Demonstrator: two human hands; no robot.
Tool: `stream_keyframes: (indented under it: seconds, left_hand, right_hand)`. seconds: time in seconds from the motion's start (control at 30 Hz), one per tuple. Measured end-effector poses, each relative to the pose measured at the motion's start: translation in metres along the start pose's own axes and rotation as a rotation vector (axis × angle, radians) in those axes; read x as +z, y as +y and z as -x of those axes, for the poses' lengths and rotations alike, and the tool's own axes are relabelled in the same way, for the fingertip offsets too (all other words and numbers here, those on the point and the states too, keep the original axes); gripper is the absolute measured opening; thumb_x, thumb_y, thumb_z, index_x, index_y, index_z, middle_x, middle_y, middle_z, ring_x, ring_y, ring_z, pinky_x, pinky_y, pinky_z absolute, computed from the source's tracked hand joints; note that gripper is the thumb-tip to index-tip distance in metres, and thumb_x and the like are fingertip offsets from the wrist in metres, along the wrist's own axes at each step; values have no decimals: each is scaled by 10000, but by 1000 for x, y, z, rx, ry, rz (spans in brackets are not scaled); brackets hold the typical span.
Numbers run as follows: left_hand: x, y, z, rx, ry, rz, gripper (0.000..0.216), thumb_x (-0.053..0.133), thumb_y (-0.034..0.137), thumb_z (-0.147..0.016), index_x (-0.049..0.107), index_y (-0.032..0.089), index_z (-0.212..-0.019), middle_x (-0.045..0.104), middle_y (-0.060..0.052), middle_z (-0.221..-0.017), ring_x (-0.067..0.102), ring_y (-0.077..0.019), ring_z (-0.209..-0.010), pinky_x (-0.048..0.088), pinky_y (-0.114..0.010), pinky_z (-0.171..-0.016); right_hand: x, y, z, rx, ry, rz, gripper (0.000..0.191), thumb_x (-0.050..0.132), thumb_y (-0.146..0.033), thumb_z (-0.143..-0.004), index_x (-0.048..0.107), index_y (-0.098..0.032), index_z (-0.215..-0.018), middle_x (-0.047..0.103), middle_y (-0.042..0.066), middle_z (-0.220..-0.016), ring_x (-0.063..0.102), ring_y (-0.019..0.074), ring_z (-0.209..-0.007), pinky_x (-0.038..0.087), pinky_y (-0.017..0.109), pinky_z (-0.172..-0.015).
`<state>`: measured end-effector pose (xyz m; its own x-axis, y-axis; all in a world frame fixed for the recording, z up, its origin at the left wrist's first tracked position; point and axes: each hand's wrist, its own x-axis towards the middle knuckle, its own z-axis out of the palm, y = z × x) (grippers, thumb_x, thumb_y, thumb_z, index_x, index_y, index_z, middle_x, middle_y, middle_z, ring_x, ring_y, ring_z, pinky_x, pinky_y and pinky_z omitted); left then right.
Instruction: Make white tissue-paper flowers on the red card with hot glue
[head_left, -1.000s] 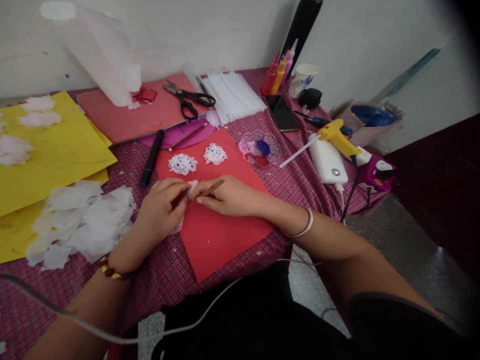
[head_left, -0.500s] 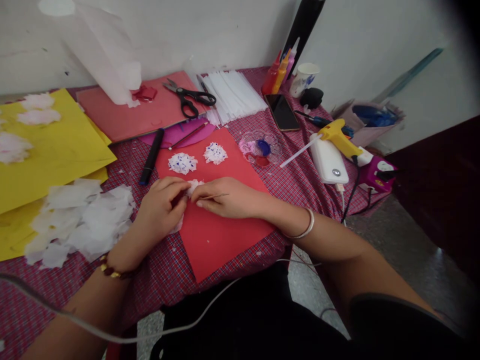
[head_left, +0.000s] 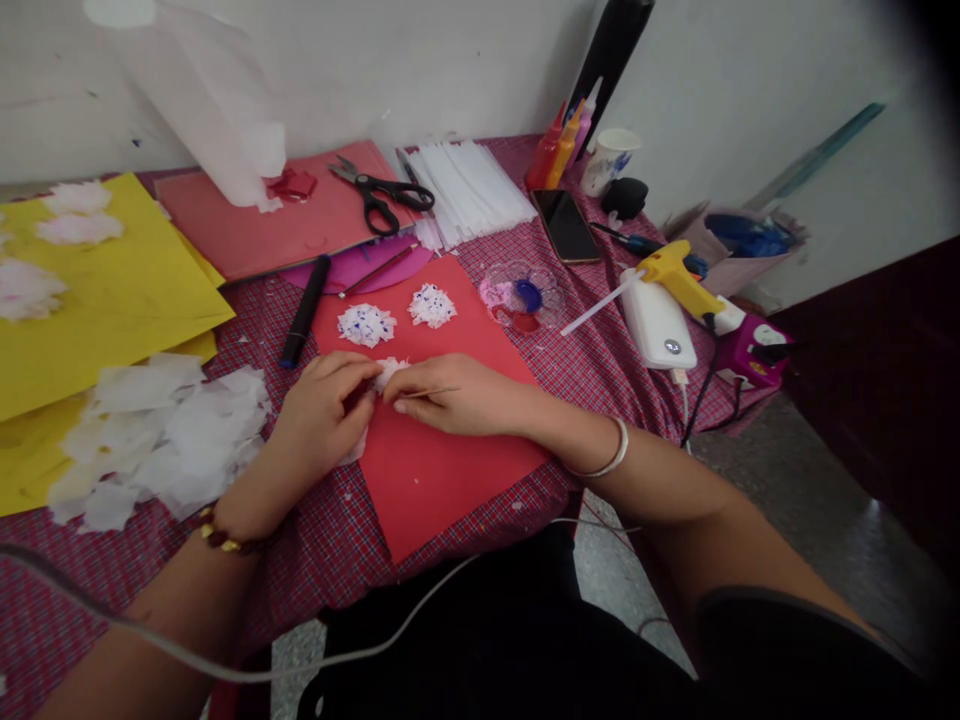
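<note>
On the red paper sheet [head_left: 450,480], a white ruffled tissue-paper flower [head_left: 391,372] sits between my two hands, partly covered by them. My left hand [head_left: 330,405] is closed with its fingertips at the flower's left side. From the right, my right hand [head_left: 450,395] pinches a thin stick [head_left: 431,392], whose working end is hidden under the fingers by the flower. Farther up the red sheet lie two flowers dotted with blue, a left one [head_left: 366,325] and a right one [head_left: 432,305]. A pale tissue scrap [head_left: 356,448] shows beneath my left hand.
Left of my hands lie a heap of white tissue squares [head_left: 180,430] and yellow paper [head_left: 112,300]. Beyond are a black marker [head_left: 306,312], scissors [head_left: 382,192] and white glue sticks [head_left: 472,190]. A paint palette [head_left: 521,297], phone [head_left: 566,225] and yellow glue gun [head_left: 679,275] stand right.
</note>
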<state>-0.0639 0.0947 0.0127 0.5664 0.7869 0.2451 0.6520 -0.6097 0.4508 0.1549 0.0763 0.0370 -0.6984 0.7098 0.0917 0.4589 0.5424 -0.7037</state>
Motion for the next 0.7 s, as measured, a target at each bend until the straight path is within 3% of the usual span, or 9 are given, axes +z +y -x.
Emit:
stream_keyframes:
  seconds: [0.7]
  left_hand:
    - [-1,0,-1,34,0,0,301,482,258,-896,691,161,-1090,711,-136,-1080,665,-296,-1017,541,-484,-927]
  right_hand:
    - [-1,-1,1,1,-18,17,195,500,-164,-976,671,-134,-1067,731,93,-1027,635,175,-897,440,312,-848]
